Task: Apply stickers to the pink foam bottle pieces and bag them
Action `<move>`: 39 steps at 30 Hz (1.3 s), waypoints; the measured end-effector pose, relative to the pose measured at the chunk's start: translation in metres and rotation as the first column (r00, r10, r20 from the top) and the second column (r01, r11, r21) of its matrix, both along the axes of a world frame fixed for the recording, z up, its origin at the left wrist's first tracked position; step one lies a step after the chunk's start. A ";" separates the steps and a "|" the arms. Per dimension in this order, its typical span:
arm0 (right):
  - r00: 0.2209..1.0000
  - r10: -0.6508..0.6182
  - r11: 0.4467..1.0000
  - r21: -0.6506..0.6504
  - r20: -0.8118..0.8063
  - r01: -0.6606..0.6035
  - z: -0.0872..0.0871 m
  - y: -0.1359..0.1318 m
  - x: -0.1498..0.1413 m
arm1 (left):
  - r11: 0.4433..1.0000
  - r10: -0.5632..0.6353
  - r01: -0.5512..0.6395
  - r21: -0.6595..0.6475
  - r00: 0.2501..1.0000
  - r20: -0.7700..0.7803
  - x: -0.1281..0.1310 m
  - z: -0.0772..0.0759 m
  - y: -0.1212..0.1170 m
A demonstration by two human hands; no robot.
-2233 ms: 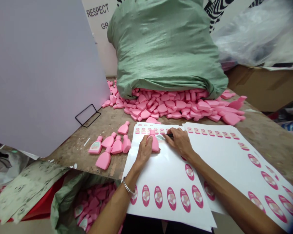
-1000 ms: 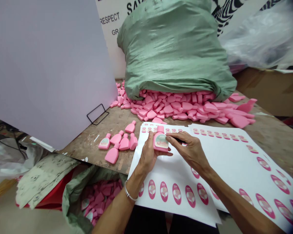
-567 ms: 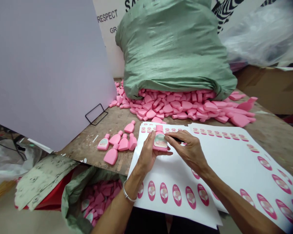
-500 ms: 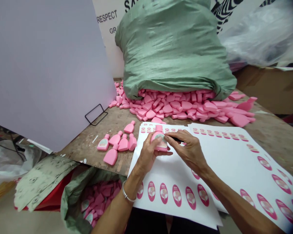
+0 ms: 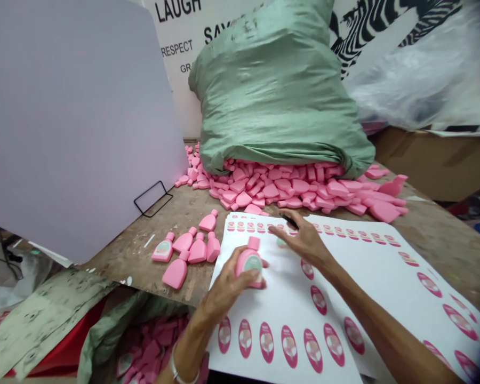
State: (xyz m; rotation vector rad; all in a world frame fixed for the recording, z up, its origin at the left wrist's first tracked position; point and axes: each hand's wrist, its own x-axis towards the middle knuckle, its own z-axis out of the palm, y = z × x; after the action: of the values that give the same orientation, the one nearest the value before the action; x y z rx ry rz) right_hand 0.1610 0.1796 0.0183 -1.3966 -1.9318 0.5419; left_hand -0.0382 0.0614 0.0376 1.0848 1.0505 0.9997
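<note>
My left hand (image 5: 224, 285) grips a pink plastic bottle (image 5: 251, 264) at the lower middle of a white label sheet, tilted, with a pink-edged oval label (image 5: 253, 264) on its face. My right hand (image 5: 300, 240) lies palm down with its fingers spread, apart from the bottle and resting on the sheet's upper part. Close to its fingertips is a small black tool (image 5: 290, 220), perhaps a pen or blade. The white sheet (image 5: 280, 304) carries rows of pink oval labels (image 5: 290, 346), and a second sheet (image 5: 372, 266) overlaps it at the right.
Several pink bottles (image 5: 188, 250) stand grouped on the scarred wooden table (image 5: 152, 256), left of the sheets. Behind, a green woven sack (image 5: 276, 90) spills a heap of unlabelled bottles (image 5: 272, 189). A lavender board (image 5: 72, 122) with a black wire stand (image 5: 153, 198) stands at left. Below the table edge, an open sack (image 5: 104, 330) holds labelled bottles.
My left hand has drawn the bottle down the sheet toward me and tilted it. My right hand has left the bottle and opened on the sheet. The view has shifted slightly.
</note>
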 end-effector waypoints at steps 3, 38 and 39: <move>0.966 -0.101 0.991 -0.058 0.238 0.119 -0.011 0.049 0.001 | 0.917 0.395 -0.293 0.270 0.757 -0.521 -0.037 -0.013 0.005; 0.936 -0.058 0.986 0.168 0.347 -0.002 -0.047 0.000 0.051 | 0.995 0.103 -0.103 -0.004 0.995 -0.003 0.062 -0.042 0.077; 0.934 -0.055 0.985 0.174 0.354 -0.008 -0.048 0.000 0.051 | 0.996 0.094 -0.094 -0.001 0.996 0.004 0.063 -0.046 0.078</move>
State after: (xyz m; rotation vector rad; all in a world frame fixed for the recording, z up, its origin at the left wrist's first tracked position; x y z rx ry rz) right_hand 0.2121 0.1793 -0.0296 -1.4801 -2.1824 0.1034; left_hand 0.0249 0.1396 -0.0081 1.0401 1.1069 1.0753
